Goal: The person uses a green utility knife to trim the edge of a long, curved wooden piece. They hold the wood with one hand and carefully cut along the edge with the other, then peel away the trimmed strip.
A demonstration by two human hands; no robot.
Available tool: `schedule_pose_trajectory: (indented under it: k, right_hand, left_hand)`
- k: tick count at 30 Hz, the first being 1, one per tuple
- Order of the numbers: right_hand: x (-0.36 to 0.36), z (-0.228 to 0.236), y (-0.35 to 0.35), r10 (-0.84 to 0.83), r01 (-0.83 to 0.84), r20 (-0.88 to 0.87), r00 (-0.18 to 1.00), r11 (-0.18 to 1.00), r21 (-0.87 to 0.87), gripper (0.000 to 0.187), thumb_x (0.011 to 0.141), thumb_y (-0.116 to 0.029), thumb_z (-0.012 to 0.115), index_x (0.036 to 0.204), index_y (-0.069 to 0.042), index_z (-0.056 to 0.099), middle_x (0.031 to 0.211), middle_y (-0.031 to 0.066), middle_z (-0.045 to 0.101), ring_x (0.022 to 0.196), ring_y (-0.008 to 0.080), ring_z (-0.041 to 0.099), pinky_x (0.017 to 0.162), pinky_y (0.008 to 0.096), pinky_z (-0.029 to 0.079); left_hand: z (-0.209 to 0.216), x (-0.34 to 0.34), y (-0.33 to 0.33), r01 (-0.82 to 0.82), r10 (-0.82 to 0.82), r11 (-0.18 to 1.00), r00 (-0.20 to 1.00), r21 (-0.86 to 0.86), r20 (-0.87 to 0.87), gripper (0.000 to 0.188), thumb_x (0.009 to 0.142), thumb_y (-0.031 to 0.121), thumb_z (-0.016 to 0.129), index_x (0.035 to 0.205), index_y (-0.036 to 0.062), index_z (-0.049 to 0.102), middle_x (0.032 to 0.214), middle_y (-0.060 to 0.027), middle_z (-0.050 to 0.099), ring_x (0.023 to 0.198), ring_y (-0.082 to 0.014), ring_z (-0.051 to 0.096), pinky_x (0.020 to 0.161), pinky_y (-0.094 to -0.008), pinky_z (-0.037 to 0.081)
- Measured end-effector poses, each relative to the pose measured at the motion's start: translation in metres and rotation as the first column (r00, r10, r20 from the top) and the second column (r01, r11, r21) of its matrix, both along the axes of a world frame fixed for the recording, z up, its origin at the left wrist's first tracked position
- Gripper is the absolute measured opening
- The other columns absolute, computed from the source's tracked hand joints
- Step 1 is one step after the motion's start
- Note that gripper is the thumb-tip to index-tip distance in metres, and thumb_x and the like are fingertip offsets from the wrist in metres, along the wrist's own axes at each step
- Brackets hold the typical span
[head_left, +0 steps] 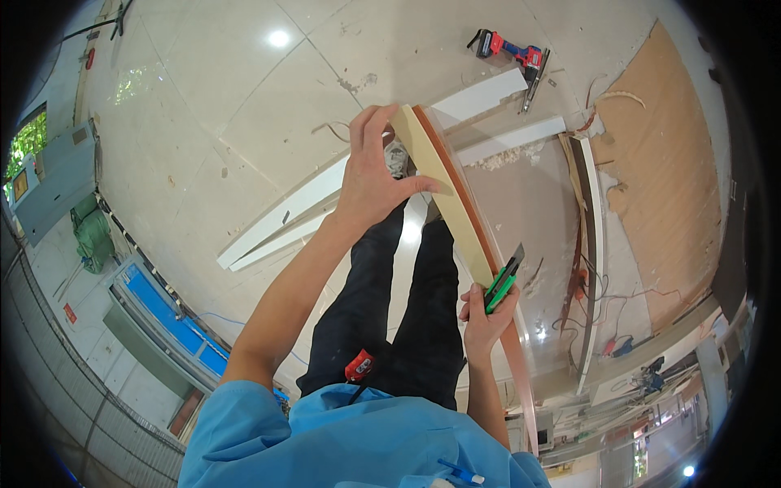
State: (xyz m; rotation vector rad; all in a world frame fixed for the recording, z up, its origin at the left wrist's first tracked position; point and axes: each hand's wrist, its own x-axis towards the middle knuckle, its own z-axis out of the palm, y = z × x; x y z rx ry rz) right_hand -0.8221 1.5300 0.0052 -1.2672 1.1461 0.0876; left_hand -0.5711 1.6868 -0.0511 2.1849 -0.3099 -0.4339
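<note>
A long narrow board [443, 191] with a pale cream face and an orange-brown edge stands tilted in front of me, right of my legs. Its far end is gripped by my left hand [378, 167], thumb on the cream face and fingers bent over the top. In my right hand [490, 325] is a green and black utility knife [502, 285], its blade out and pointing up and away from me. That hand is close against the board's near part; whether its fingers also touch the board I cannot tell.
A red and blue cordless drill [512, 50] lies on the tiled floor at the far right. White strips [293, 207] lie left of my legs, more white pieces [480, 102] beyond the board. Further right are a brown sheet [663, 175] and loose cables. A red tape measure [359, 366] hangs at my waist.
</note>
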Motion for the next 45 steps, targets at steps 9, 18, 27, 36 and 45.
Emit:
schedule_pose_trajectory:
  k: [9,18,27,36,45]
  right_hand:
    - [0.000,0.002,0.000,-0.036,0.036,-0.034,0.999,0.999,0.006,0.040,0.102,0.000,0.068,0.133,0.001,0.042,0.084,0.0120,0.067,0.052,0.0092,0.057,0.045,0.0226,0.045]
    - [0.000,0.009,0.001,-0.049,0.043,-0.127,0.991,0.998,-0.052,0.043,0.100,0.002,0.067,0.133,-0.002,0.040,0.080,0.0119,0.066,0.054,0.0149,0.061,0.050,0.0273,0.050]
    - [0.004,0.027,-0.006,-0.006,0.000,-0.306,0.952,1.000,-0.018,0.042,0.103,-0.002,0.066,0.134,-0.004,0.039,0.085,0.0135,0.068,0.064,0.0176,0.067,0.060,0.0289,0.054]
    - [0.010,0.030,-0.005,0.020,-0.031,-0.340,0.940,0.999,-0.027,0.045,0.103,-0.003,0.067,0.138,-0.005,0.039,0.087,0.0114,0.067,0.069,0.0189,0.068,0.064,0.0311,0.057]
    - [0.008,0.028,-0.005,-0.010,0.009,-0.311,0.950,1.000,-0.006,0.047,0.101,0.000,0.067,0.138,-0.004,0.038,0.087,0.0129,0.067,0.068,0.0192,0.068,0.063,0.0306,0.057]
  left_hand:
    - [0.003,-0.001,0.000,-0.018,0.018,1.000,0.999,-0.015,-0.033,0.124,0.063,0.046,0.104,0.160,0.0091,0.035,0.153,-0.0150,0.033,0.140,-0.0349,0.050,0.118,-0.0493,0.051]
    - [0.008,-0.003,-0.003,-0.066,0.056,0.995,0.988,-0.068,-0.142,0.128,0.056,0.038,0.107,0.159,0.0077,0.036,0.151,-0.0181,0.038,0.141,-0.0400,0.044,0.113,-0.0496,0.050]
    - [0.006,-0.005,0.001,0.011,-0.024,0.995,0.992,-0.098,-0.127,0.120,0.062,0.041,0.104,0.155,0.0052,0.039,0.147,-0.0178,0.043,0.139,-0.0386,0.045,0.110,-0.0473,0.052]
    - [0.002,-0.004,0.002,0.011,-0.022,0.988,0.997,-0.154,-0.070,0.116,0.063,0.040,0.104,0.152,0.0049,0.039,0.145,-0.0173,0.045,0.138,-0.0372,0.045,0.112,-0.0470,0.049]
    - [0.009,-0.005,0.000,0.010,-0.016,0.997,0.997,-0.075,-0.075,0.117,0.066,0.039,0.104,0.154,0.0035,0.036,0.147,-0.0190,0.044,0.137,-0.0391,0.048,0.110,-0.0481,0.049]
